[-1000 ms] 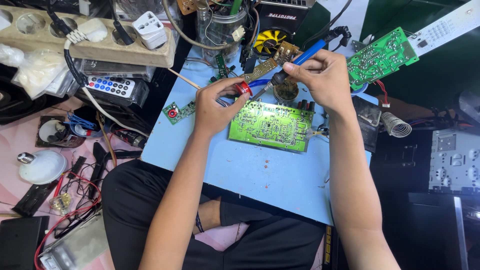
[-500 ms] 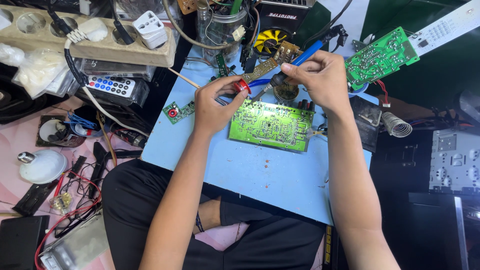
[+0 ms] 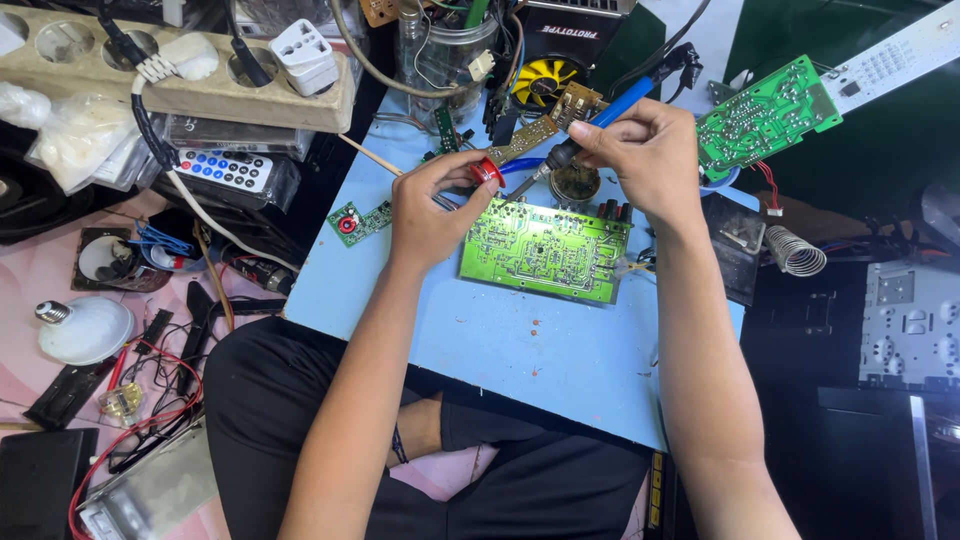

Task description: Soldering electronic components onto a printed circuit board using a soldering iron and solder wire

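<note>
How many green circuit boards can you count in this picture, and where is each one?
3. A large green circuit board lies on the blue mat below both hands; a small one sits at the mat's left edge; another lies upper right. Clutter may hide more.

Your view is bright and even, soft daylight from above, glare patch on the green circuit board (image 3: 545,250), weak shadows under your forearms, dark unlit zone at right, centre sharp, slight wide-angle stretch at the edges, no motion blur.

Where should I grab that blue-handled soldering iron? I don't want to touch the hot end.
Judging by its pose, take the soldering iron by the blue handle, from the right, as the right hand does; its dark tip slants down-left toward the green circuit board.
</note>
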